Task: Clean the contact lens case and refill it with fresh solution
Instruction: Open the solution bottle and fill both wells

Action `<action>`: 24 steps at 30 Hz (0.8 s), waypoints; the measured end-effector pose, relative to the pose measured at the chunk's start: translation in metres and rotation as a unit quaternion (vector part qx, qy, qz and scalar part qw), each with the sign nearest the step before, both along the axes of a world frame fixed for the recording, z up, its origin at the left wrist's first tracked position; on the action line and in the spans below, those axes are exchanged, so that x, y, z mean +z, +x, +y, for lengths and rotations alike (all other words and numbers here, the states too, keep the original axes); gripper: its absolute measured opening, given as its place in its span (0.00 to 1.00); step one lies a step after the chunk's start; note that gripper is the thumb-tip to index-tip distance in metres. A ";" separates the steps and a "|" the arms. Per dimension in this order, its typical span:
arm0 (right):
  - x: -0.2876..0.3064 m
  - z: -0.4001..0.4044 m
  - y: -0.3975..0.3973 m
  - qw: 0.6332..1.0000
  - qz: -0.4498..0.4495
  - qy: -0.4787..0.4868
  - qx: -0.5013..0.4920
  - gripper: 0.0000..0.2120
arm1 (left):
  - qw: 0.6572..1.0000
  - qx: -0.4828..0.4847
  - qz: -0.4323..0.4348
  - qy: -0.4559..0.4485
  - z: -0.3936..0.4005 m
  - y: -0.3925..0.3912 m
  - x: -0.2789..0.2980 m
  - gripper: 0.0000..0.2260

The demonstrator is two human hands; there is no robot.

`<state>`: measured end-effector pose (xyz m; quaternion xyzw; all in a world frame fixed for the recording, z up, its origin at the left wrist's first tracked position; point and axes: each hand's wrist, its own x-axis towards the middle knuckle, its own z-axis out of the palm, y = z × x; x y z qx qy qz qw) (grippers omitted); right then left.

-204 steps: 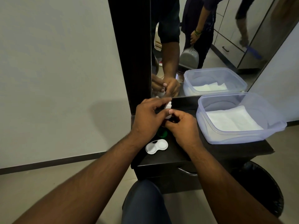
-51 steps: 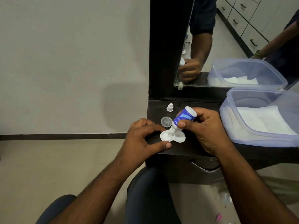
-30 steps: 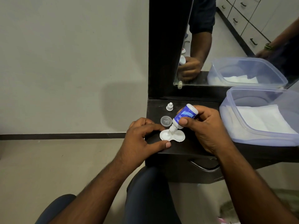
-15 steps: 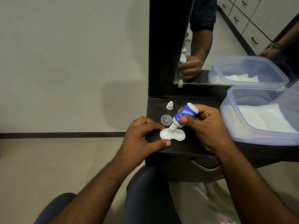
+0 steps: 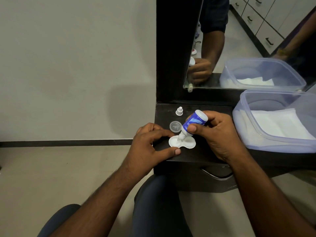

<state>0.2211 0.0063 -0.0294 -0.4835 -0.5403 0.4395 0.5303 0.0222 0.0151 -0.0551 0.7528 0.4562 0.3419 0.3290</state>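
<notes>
A white two-well contact lens case [image 5: 188,144] lies on the black dresser top [image 5: 201,155] near its front left corner. My right hand [image 5: 217,134] grips a small blue-and-white solution bottle [image 5: 194,123], tipped nozzle-down over the case's left well. My left hand [image 5: 150,146] pinches the case's left end between thumb and forefinger. A clear round lid [image 5: 175,126] and the bottle's small white cap [image 5: 179,111] sit just behind the case.
A clear plastic tub [image 5: 256,127] holding folded white tissue stands on the right of the dresser top. A mirror [image 5: 239,40] rises behind it, reflecting my arm and the tub. My knees are below the dresser's front edge, where a drawer handle [image 5: 215,175] shows.
Earlier both hands worked on the bottle behind the case. Since then the cap and lid lie on the top, and the bottle stays tipped over the left well with little movement.
</notes>
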 end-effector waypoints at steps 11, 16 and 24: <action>0.003 0.000 -0.002 0.992 0.119 -0.006 -0.051 0.20 | 1.000 0.000 -0.019 -0.003 0.001 0.000 -0.002 0.16; 0.007 -0.004 -0.003 0.993 0.068 0.016 -0.096 0.09 | 1.000 -0.001 -0.014 -0.009 0.001 0.000 -0.001 0.16; 0.005 -0.004 -0.005 0.995 -0.009 0.041 -0.093 0.08 | 1.000 0.001 -0.008 -0.008 0.001 0.000 -0.001 0.15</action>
